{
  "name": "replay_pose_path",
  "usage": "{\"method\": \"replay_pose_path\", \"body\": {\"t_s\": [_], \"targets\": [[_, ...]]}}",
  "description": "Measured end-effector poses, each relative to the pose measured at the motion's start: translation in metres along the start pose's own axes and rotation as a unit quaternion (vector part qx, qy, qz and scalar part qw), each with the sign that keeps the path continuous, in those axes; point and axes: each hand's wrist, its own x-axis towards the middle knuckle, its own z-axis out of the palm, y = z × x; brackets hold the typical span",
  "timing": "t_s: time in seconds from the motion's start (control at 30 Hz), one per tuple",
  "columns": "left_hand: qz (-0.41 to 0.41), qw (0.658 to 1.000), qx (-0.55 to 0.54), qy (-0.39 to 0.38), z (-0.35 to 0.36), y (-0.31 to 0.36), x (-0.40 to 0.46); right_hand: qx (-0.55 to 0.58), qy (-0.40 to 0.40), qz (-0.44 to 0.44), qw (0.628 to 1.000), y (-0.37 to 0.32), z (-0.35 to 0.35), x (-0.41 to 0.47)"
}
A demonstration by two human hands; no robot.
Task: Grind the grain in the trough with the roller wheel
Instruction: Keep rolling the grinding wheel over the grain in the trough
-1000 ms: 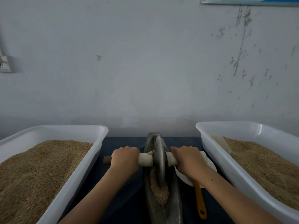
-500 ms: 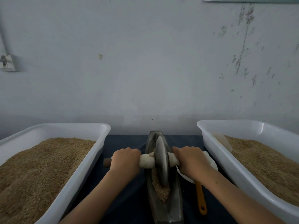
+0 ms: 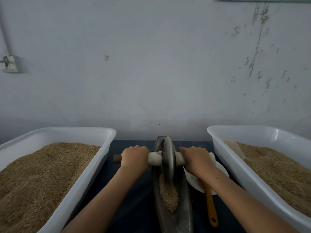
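1. Grain (image 3: 169, 197) lies heaped in the near half of the trough (image 3: 185, 207), a long dark boat-shaped channel running away from me on the dark worktop (image 3: 134, 199). Its narrow V presumably funnels kernels back under the wheel.
2. Orange-handled tool (image 3: 211, 207) rests just right of the trough, its head on a white plate (image 3: 222, 170); likely parked there for scooping ground grain. What kind of tool it is, I cannot tell.
3. Roller wheel (image 3: 168, 158) stands upright on edge in the channel, toward the far end, beyond the heap.
4. Axle (image 3: 154, 159), wrapped pale near the wheel, runs crosswise through the hub. Left hand (image 3: 134, 157) grips it left of the wheel, right hand (image 3: 196, 159) grips it right; both are curled tightly over the top. The symmetric grip should keep the disc vertical and the load even.
5. Two white tubs flank the trough: left tub (image 3: 94, 170) and right tub (image 3: 223, 155), both holding grain. Which is supply and which is output I cannot tell.
6. Judgement: grinding is mid-course; the heap looks coarse.
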Motion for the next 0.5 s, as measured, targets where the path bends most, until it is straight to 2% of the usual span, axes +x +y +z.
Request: {"method": "replay_pose_path", "body": {"t_s": [0.33,0.5], "targets": [[0.041,0.999,0.018,0.005,0.007,-0.006,-0.029,0.054,0.026,-0.044,0.997,0.003,0.005,-0.037],[0.024,1.0,0.007,-0.011,0.005,-0.003,-0.014,0.022,0.01,-0.033,0.999,0.003,0.003,-0.024]]}}
